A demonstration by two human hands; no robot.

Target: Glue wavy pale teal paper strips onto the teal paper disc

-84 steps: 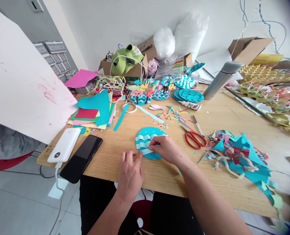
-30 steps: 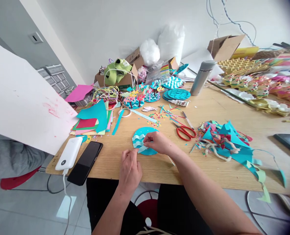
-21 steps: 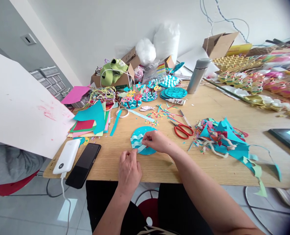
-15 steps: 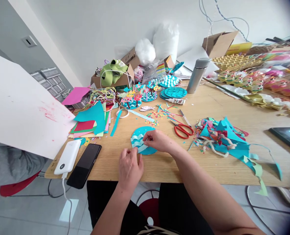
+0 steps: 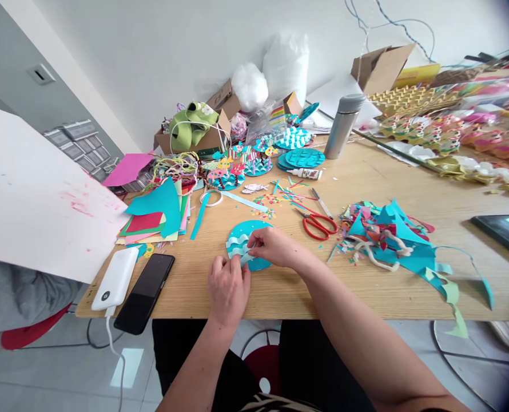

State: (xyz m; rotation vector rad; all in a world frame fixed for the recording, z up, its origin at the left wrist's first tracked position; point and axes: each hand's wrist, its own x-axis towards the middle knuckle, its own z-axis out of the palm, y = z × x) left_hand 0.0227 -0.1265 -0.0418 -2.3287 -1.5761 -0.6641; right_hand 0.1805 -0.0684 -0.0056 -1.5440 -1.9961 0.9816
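A round blue paper disc (image 5: 239, 229) with wavy pale strips across it lies on the table near the front edge. Over its right half my right hand (image 5: 271, 247) is bent, thumb and finger pinched on a light-blue paper strip (image 5: 246, 258). My left hand (image 5: 229, 287) sits at the disc's lower left edge, fingers curled and the tips pressing the other end of that strip. Both hands partly cover the disc. Red-handled scissors (image 5: 318, 226) lie to the right, beside a pen-like tool (image 5: 322, 203).
Coloured paper sheets (image 5: 173, 212), a black phone (image 5: 145, 293) and a white power bank (image 5: 115, 278) are at left. Paper scraps (image 5: 387, 234) are heaped at right. Behind stand finished fish decorations (image 5: 226, 174), a glue bottle (image 5: 306, 173) and a steel flask (image 5: 344, 126).
The strip's near part has shifted or lifted slightly between my fingers. Both hands stay at the disc. The whole view has moved a little.
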